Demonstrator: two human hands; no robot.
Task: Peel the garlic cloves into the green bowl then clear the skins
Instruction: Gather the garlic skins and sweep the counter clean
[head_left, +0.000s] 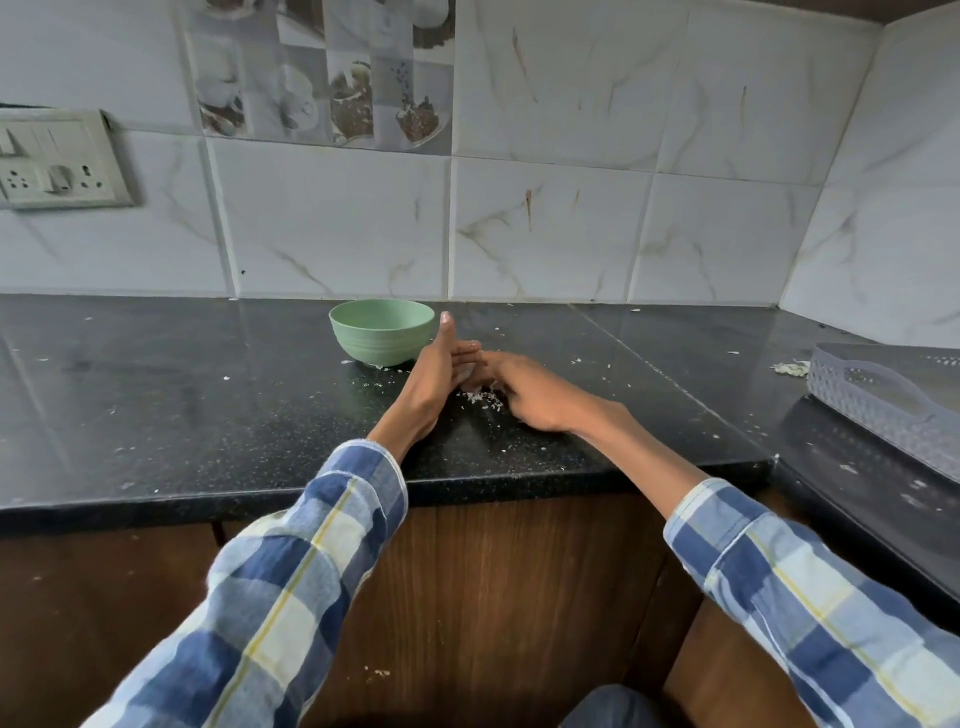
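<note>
The green bowl (382, 332) stands on the black counter near the back wall; its inside is hidden from this angle. My left hand (436, 371) stands on its edge just right of the bowl, fingers straight and thumb up. My right hand (524, 389) lies palm down beside it, fingers stretched toward the left palm. A small heap of white garlic skins (480, 397) lies on the counter between the two hands. No clove shows in either hand.
Small skin flakes are scattered over the black counter (208, 405). A grey plastic basket (893, 400) sits at the right, with a bit of skin (789, 368) by its left end. A switch plate (57, 161) hangs on the tiled wall.
</note>
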